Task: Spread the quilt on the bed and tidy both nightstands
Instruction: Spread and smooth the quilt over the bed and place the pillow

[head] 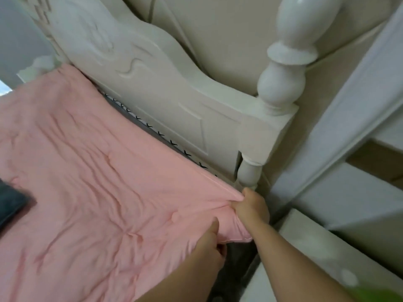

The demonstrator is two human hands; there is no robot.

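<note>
- We were on the spreading step: the pink quilt [91,171] lay wrinkled across the bed, its corner at four o'clock beside the white headboard [152,88].
- Our right hand [250,207] had fingers closed on that corner; our left hand [209,243] pinched the side edge at five o'clock.
- Next, we judged, a pull toward the bedpost [250,173]; the nightstands remained untidied.

The quilt [87,182] lies spread on the bed, its far edge running along the headboard [152,88]. At the quilt's near right corner, beside the bedpost [283,68], the right hand [250,208] grips the fabric, with the left hand [209,243] just left of it on the side edge. A nightstand [316,243] stands right of the bed.
</note>
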